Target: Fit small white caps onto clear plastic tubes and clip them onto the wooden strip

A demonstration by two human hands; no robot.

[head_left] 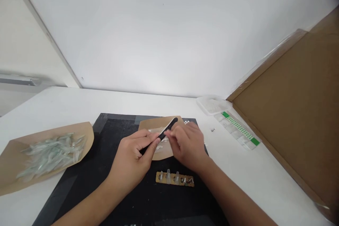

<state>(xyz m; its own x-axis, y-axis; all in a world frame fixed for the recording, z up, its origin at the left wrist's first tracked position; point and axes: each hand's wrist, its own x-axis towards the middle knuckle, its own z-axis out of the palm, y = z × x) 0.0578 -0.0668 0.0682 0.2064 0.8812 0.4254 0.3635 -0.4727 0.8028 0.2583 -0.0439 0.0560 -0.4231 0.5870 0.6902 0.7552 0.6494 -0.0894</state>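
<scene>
Down on the black mat (127, 201), I see a tan strip (174, 179) with clear pieces standing on it. Just beyond, my left hand (132, 152) has thumb and fingers closed around a black stick (162, 136), which slants up over a paper tray (148, 124) of white bits. My right hand's (186, 144) fingers are curled in at the stick; I cannot tell whether they grip anything. Farther off sit a green-striped packet (239, 130) and a tub (201, 104).

Under bright, diffuse light, the right hand (185, 142) looks slightly blurred.
</scene>
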